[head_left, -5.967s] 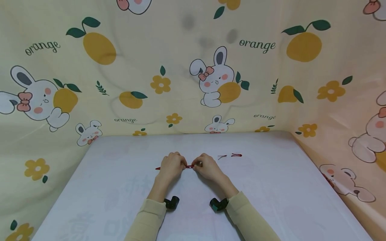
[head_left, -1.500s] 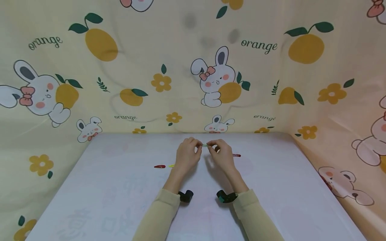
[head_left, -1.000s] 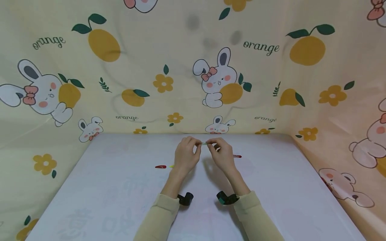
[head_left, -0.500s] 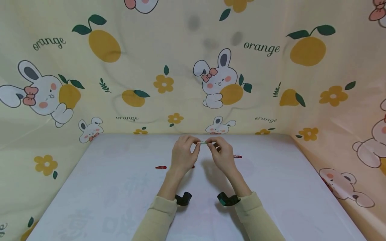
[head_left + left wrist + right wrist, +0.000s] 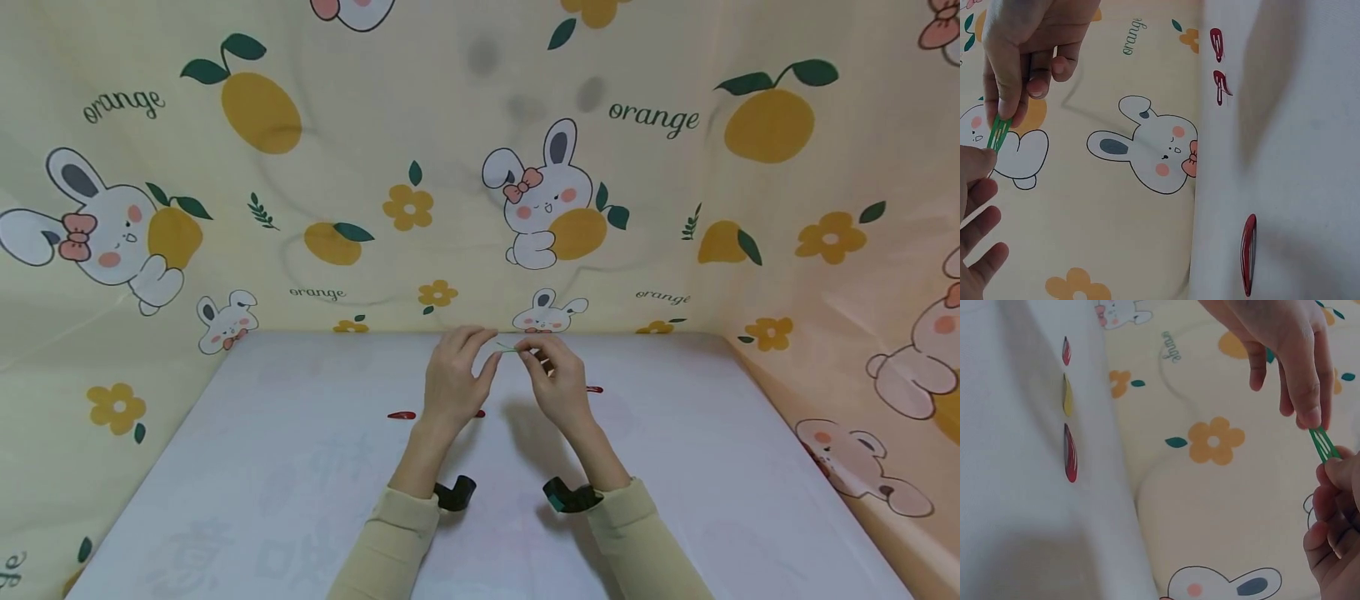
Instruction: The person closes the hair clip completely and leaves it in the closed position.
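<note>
A green snap hair clip (image 5: 510,348) is held up above the far part of the table, its two parts sprung apart. My right hand (image 5: 555,379) pinches one end between thumb and forefinger, also seen with the green clip (image 5: 1324,445) in the right wrist view. At the clip's other end, my left hand (image 5: 456,379) has its forefinger and thumb spread; its thumb is close to the clip, contact unclear. Below lie a red clip (image 5: 401,415), another red clip (image 5: 480,414) half hidden by the left hand, and a yellow clip (image 5: 1067,397) between them.
To the right, two red clips, an upper red clip (image 5: 1217,45) and a lower red clip (image 5: 1220,87), lie on the white table (image 5: 675,467). A patterned cloth (image 5: 450,167) hangs behind the table and along its sides.
Earlier both hands worked at a red clip on the table; then they raised the green clip. In the last half second the left fingers spread off its end and the clip's parts came apart.
</note>
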Tool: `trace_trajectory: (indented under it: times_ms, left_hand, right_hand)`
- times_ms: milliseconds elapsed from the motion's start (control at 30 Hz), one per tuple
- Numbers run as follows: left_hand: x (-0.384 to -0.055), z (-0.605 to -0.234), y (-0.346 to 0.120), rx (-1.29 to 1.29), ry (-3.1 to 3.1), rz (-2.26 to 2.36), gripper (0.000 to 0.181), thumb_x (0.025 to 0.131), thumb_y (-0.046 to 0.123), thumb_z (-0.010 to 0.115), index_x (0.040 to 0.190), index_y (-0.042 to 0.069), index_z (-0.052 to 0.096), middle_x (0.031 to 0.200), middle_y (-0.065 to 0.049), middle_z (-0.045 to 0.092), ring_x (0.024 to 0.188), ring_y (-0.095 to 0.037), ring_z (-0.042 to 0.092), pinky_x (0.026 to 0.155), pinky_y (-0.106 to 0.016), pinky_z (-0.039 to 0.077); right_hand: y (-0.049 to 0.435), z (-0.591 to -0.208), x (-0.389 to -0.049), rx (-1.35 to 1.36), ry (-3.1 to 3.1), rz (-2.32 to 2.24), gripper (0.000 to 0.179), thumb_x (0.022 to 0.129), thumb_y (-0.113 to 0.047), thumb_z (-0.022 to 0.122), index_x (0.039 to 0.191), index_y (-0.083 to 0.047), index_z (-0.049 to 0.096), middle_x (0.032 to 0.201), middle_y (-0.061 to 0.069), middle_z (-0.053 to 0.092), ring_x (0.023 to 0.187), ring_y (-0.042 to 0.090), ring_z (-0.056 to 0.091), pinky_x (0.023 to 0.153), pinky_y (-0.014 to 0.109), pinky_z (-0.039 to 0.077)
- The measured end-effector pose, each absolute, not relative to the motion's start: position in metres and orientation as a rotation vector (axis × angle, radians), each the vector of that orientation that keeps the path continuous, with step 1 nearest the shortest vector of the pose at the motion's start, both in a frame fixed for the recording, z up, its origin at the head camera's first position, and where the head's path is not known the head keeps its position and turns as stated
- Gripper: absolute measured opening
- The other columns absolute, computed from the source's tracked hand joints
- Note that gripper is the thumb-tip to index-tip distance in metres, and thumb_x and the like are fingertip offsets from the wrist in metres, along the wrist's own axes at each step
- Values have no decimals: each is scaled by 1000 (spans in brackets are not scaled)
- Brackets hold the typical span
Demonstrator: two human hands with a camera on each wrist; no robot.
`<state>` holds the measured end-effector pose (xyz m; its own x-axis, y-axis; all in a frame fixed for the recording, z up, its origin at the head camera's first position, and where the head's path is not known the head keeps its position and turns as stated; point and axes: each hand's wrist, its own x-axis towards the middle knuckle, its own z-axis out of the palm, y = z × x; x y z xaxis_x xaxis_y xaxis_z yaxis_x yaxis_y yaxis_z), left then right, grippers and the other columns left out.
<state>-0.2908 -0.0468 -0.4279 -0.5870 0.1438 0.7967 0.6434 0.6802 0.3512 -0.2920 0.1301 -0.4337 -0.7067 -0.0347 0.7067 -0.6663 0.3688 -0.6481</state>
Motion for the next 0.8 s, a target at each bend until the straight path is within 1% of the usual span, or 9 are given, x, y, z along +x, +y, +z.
trace_trajectory:
  times_ms: [267,400,567,700,800]
  left_hand:
    - [-290,-428,-48,-673,-2132,-806,24,96,11,75,120,7,75,115,-6,70,108,-25,63,87,-40,53]
    - [-290,-428,-48,-674,-2147,-815,22,97,11,74,118,7,75,115,-6,70,109,-25,63,88,-41,54]
    - [-289,-428,-48,-665,-2159,-824,19,97,10,74,116,8,75,114,-5,70,110,-24,63,90,-41,54]
    - [-288,-428,-47,-669,-2152,-827,15,97,9,74,112,8,75,112,-4,70,108,-24,63,89,-41,54]
    - [-288,-428,-47,-669,-2155,-828,13,97,9,74,110,8,75,111,-4,69,107,-24,63,89,-40,53]
  right_hand:
    - [131,-432,-292,608,-2041,1355,12,95,6,70,100,-4,75,110,13,73,79,25,67,65,12,46]
    - [130,-432,-291,616,-2039,1349,12,95,6,71,100,-4,75,110,13,73,79,26,68,66,12,46]
    - [130,-433,-292,629,-2015,1354,13,94,6,71,100,-5,75,107,12,73,79,28,68,66,12,46]
    - [129,-434,-292,637,-1993,1346,14,93,8,72,100,-4,75,106,15,73,77,31,68,65,13,45]
    - [126,-427,-287,629,-2004,1334,13,91,12,71,98,1,74,106,20,73,76,35,67,63,16,46]
